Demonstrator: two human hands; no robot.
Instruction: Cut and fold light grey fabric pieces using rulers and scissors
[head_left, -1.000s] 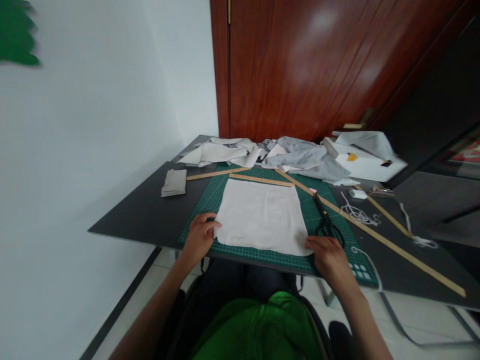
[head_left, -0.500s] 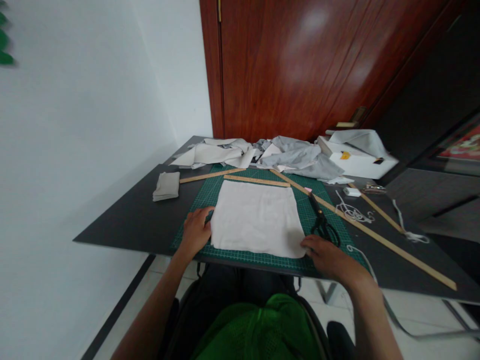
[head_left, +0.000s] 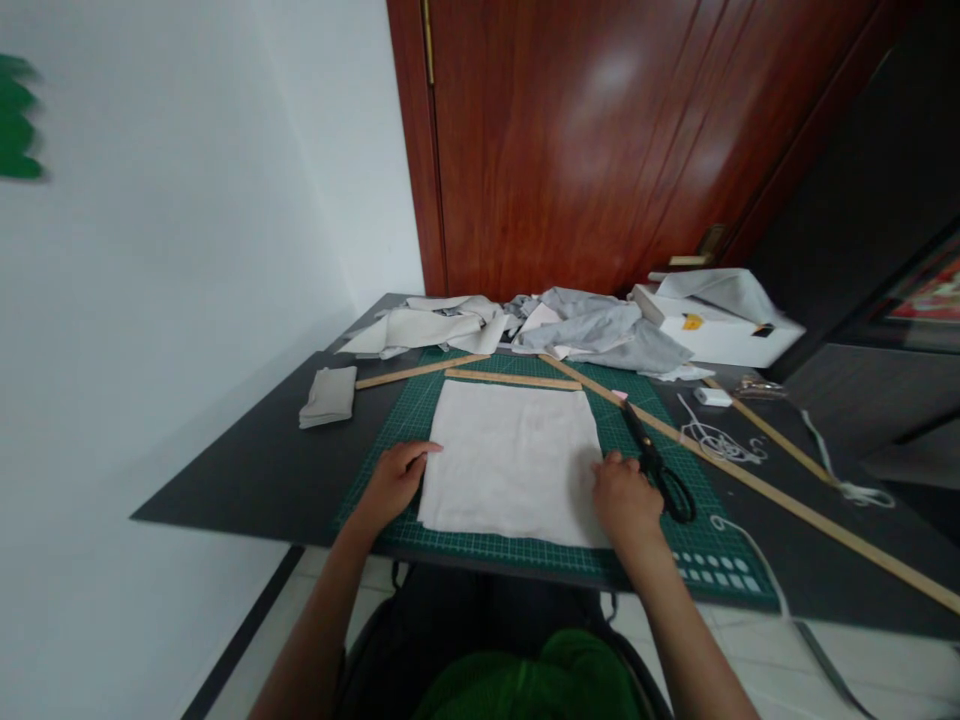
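Observation:
A white cloth [head_left: 517,460] lies flat, roughly rectangular, on the green cutting mat [head_left: 405,425]. At its left edge rests my left hand [head_left: 394,483], index finger stretched onto the fabric and nothing held. My right hand [head_left: 626,495] touches the cloth's right edge, fingers bent; whether they pinch the fabric is hard to make out. Black scissors [head_left: 660,470] lie just right of that hand. A short wooden ruler [head_left: 513,380] sits along the cloth's far edge.
Folded grey cloths [head_left: 328,395] lie at the left. Crumpled fabric [head_left: 600,325] and a white box [head_left: 720,325] line the back. A long wooden ruler [head_left: 795,505] crosses the right side, near white cord [head_left: 720,440]. A strap hangs over the front edge.
My right hand has moved up along the cloth's right edge, away from the near corner. My left index finger now reaches onto the cloth. The camera view has tilted slightly up.

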